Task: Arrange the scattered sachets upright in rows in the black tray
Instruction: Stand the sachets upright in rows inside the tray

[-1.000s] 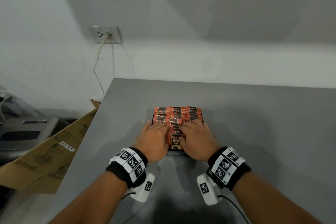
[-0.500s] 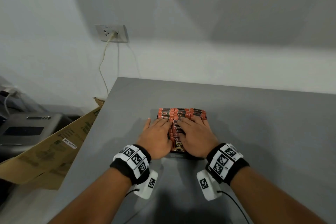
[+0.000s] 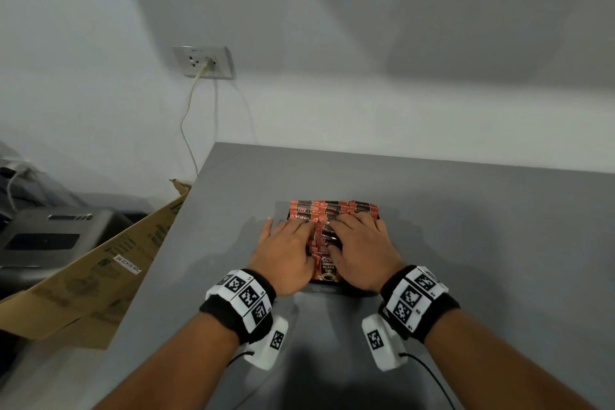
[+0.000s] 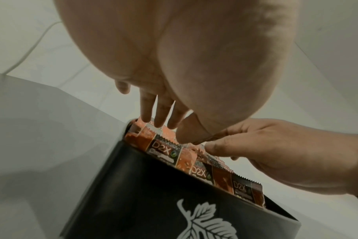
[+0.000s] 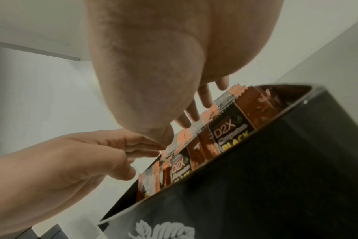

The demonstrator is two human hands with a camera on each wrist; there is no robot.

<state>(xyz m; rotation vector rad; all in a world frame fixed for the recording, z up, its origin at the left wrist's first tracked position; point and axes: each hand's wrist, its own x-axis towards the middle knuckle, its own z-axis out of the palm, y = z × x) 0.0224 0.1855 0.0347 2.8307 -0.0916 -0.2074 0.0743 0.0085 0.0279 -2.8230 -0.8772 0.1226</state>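
Observation:
Several orange and black sachets [image 3: 332,210] stand upright in rows in the black tray [image 4: 157,194], whose wall bears a white leaf print. My left hand [image 3: 286,250] lies flat over the left rows, its straight fingers [image 4: 161,116] touching the sachet tops [image 4: 164,150]. Over the right rows lies my right hand [image 3: 359,250], fingers [image 5: 202,95] stretched out onto the sachets [image 5: 229,129]. In the right wrist view the tray wall [image 5: 256,177] fills the lower right. A front sachet [image 3: 327,271] shows between the two hands.
The tray sits mid-table on a grey tabletop [image 3: 466,243]. Past the table's left edge lean a cardboard sheet [image 3: 86,283] and a grey device [image 3: 50,236]. A wall socket [image 3: 203,61] with a hanging cable is on the white wall behind.
Both hands have slid a little farther forward over the sachet tops, staying flat. The head view has shifted slightly.

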